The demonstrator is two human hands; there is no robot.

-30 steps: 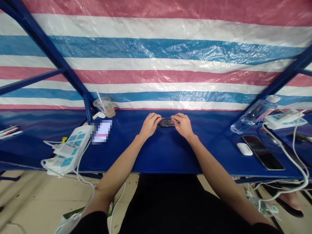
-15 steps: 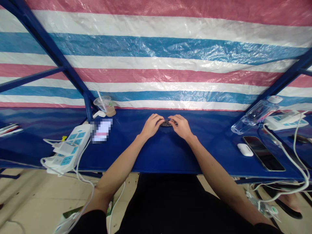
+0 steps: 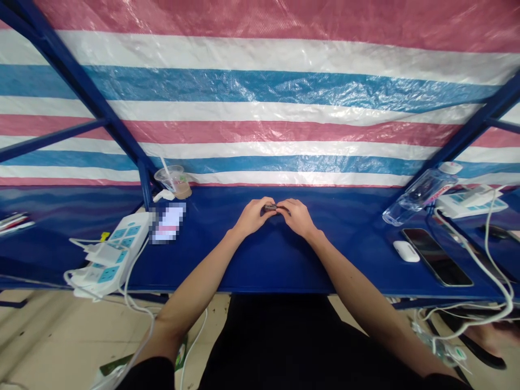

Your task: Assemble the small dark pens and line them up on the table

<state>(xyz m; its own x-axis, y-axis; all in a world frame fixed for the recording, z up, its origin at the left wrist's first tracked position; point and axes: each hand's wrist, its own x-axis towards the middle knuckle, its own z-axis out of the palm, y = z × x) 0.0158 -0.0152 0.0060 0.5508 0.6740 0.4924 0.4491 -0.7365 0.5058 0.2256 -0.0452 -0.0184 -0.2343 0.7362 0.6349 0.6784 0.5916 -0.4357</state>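
Note:
Near the middle of the blue tabletop point(image 3: 276, 260), my two hands meet around a small dark object point(image 3: 270, 207). It looks narrow and oblong; its kind is too small and too covered to make out. My left hand point(image 3: 254, 215) pinches it from the left between thumb and fingers. From the right, my right hand point(image 3: 298, 216) grips its other end with curled fingers. The fingers cover much of the object.
To the left are a power strip point(image 3: 125, 244), a lit phone point(image 3: 169, 222) and a plastic cup with a straw point(image 3: 176, 184). To the right lie a water bottle point(image 3: 418, 195), a white earbud case point(image 3: 405, 251), a dark phone point(image 3: 439, 257) and white cables. Striped sheeting hangs behind.
The dark object has turned between my fingers and now shows mostly beside my left fingertips. My hands have come slightly closer together. The view has tilted a little upward.

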